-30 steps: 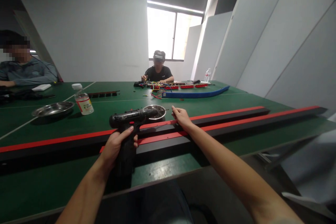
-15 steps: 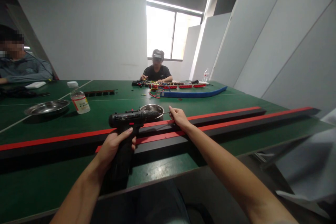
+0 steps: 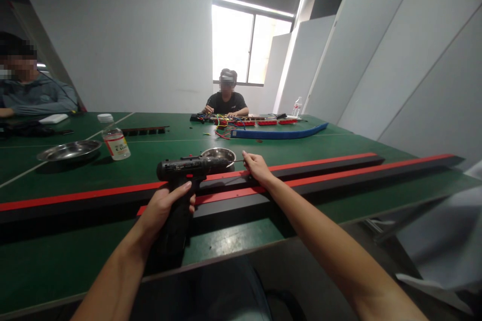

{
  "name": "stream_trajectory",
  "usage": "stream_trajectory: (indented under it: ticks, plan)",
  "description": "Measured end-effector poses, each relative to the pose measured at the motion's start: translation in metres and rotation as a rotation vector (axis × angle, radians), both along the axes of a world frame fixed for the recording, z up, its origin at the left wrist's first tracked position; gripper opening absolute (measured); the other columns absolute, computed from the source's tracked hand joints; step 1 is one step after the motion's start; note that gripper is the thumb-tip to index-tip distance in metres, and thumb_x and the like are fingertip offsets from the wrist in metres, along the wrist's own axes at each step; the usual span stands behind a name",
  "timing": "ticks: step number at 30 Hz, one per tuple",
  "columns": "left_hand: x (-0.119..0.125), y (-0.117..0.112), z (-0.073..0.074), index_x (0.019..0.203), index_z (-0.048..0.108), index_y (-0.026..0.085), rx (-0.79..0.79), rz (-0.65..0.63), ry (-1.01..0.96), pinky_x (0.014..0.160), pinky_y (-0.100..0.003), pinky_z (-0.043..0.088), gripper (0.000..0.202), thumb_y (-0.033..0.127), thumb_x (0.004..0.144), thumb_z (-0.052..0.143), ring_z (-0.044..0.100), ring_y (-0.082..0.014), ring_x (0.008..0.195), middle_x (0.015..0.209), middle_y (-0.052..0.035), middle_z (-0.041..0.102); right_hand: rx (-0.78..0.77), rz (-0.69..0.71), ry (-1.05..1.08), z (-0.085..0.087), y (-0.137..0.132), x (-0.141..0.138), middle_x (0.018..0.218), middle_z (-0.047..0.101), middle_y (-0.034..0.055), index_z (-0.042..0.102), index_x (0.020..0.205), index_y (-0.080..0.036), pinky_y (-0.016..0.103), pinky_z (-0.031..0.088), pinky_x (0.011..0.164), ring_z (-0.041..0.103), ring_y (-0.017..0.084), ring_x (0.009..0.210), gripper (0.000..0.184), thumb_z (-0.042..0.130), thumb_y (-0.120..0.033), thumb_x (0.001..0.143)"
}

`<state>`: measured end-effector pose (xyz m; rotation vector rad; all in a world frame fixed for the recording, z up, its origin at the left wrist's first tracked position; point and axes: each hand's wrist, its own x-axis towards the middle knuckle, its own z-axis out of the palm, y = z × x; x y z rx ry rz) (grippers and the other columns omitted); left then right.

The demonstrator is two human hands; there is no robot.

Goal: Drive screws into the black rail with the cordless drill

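Observation:
My left hand is wrapped round the grip of a black cordless drill, whose nose points right over the table. My right hand is closed in a pinch at the drill's bit tip, holding something too small to make out. It rests on the nearer of two long black rails with red tops. A small metal bowl sits just behind the drill's nose.
On the green table stand a wide metal dish and a clear plastic bottle at left. A person sits at the far end behind coloured wires, red parts and a blue strip. Another person sits at far left.
My hands and the drill keep their pose. The view has shifted slightly, nothing else has visibly moved.

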<state>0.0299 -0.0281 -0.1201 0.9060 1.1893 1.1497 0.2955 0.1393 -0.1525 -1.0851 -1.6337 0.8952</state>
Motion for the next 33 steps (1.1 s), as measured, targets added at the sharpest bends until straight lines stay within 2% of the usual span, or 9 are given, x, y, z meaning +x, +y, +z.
stream_trajectory:
  ticks: [4, 10, 13, 18, 21, 24, 28, 30, 33]
  plan:
    - [0.004, -0.003, 0.003, 0.078, 0.069, 0.01, 0.046, 0.022, 0.044, 0.05, -0.023, 0.049, 0.039, 0.048, 0.077, 0.077, 0.063, -0.0147, 0.054, 0.069, -0.0085, 0.069, 0.039, 0.007, -0.03, 0.001, 0.0, -0.001, 0.058, 0.042, -0.0026, 0.042, 0.061, -0.021, 0.027, 0.028, 0.052, 0.033, 0.011, 0.052, 0.059, 0.048, -0.075, 0.085]
    - [0.002, 0.0, 0.008, 0.08, 0.066, 0.013, 0.201, 0.008, 0.146, 0.056, -0.03, 0.052, 0.038, 0.049, 0.075, 0.078, 0.064, -0.0183, 0.055, 0.068, -0.0049, 0.067, 0.072, 0.002, -0.096, 0.001, 0.002, -0.002, 0.057, 0.041, -0.0026, 0.043, 0.061, -0.021, 0.028, 0.027, 0.054, 0.035, 0.012, 0.054, 0.057, 0.046, -0.071, 0.088]
    - [-0.013, 0.003, 0.027, 0.076, 0.066, 0.014, 0.211, -0.03, 0.297, 0.056, -0.031, 0.052, 0.036, 0.048, 0.074, 0.077, 0.064, -0.0193, 0.054, 0.065, -0.0047, 0.068, 0.107, -0.041, -0.168, -0.002, 0.003, -0.002, 0.057, 0.042, -0.0023, 0.046, 0.061, -0.02, 0.028, 0.028, 0.056, 0.037, 0.013, 0.056, 0.054, 0.046, -0.067, 0.089]
    - [-0.043, 0.005, 0.078, 0.073, 0.065, 0.014, 0.131, -0.106, 0.624, 0.053, -0.029, 0.048, 0.034, 0.047, 0.076, 0.073, 0.061, -0.0191, 0.053, 0.06, -0.0042, 0.068, 0.14, -0.108, -0.265, -0.006, 0.006, -0.004, 0.057, 0.045, -0.0014, 0.051, 0.06, -0.019, 0.028, 0.028, 0.058, 0.041, 0.014, 0.057, 0.054, 0.045, -0.063, 0.09]
    - [-0.05, 0.002, 0.101, 0.076, 0.065, 0.014, 0.079, -0.165, 0.744, 0.05, -0.029, 0.047, 0.034, 0.047, 0.076, 0.072, 0.061, -0.0198, 0.052, 0.06, -0.0038, 0.068, 0.147, -0.1, -0.28, -0.007, 0.006, -0.004, 0.059, 0.049, -0.0005, 0.05, 0.061, -0.019, 0.028, 0.029, 0.058, 0.042, 0.014, 0.058, 0.052, 0.046, -0.062, 0.09]
    - [-0.048, 0.004, 0.111, 0.077, 0.066, 0.014, 0.058, -0.227, 0.803, 0.049, -0.028, 0.047, 0.032, 0.046, 0.076, 0.073, 0.061, -0.0196, 0.051, 0.058, -0.004, 0.068, 0.147, -0.097, -0.28, -0.006, 0.006, -0.004, 0.061, 0.052, 0.0007, 0.05, 0.061, -0.019, 0.028, 0.03, 0.058, 0.043, 0.015, 0.059, 0.051, 0.046, -0.061, 0.09]
    - [-0.039, 0.016, 0.118, 0.083, 0.074, 0.014, 0.157, -0.196, 0.832, 0.048, -0.027, 0.044, 0.031, 0.041, 0.069, 0.079, 0.061, -0.0203, 0.053, 0.064, -0.0056, 0.072, 0.143, -0.083, -0.271, -0.005, 0.004, -0.003, 0.062, 0.055, 0.0022, 0.053, 0.061, -0.019, 0.027, 0.03, 0.057, 0.044, 0.016, 0.061, 0.052, 0.046, -0.062, 0.089]
    - [-0.033, 0.024, 0.124, 0.078, 0.077, 0.016, 0.174, -0.19, 0.867, 0.046, -0.028, 0.043, 0.027, 0.04, 0.065, 0.081, 0.061, -0.0215, 0.053, 0.065, -0.0072, 0.072, 0.145, -0.078, -0.273, -0.004, 0.003, -0.003, 0.063, 0.056, 0.0025, 0.054, 0.061, -0.019, 0.027, 0.029, 0.056, 0.044, 0.016, 0.06, 0.052, 0.047, -0.062, 0.09]
    - [-0.025, 0.039, 0.142, 0.072, 0.078, 0.018, 0.11, -0.225, 0.927, 0.043, -0.031, 0.042, 0.025, 0.041, 0.063, 0.083, 0.061, -0.0249, 0.05, 0.062, -0.0105, 0.07, 0.146, -0.08, -0.274, -0.003, 0.001, -0.003, 0.061, 0.055, 0.0021, 0.053, 0.06, -0.019, 0.027, 0.028, 0.055, 0.043, 0.015, 0.059, 0.052, 0.047, -0.061, 0.09]
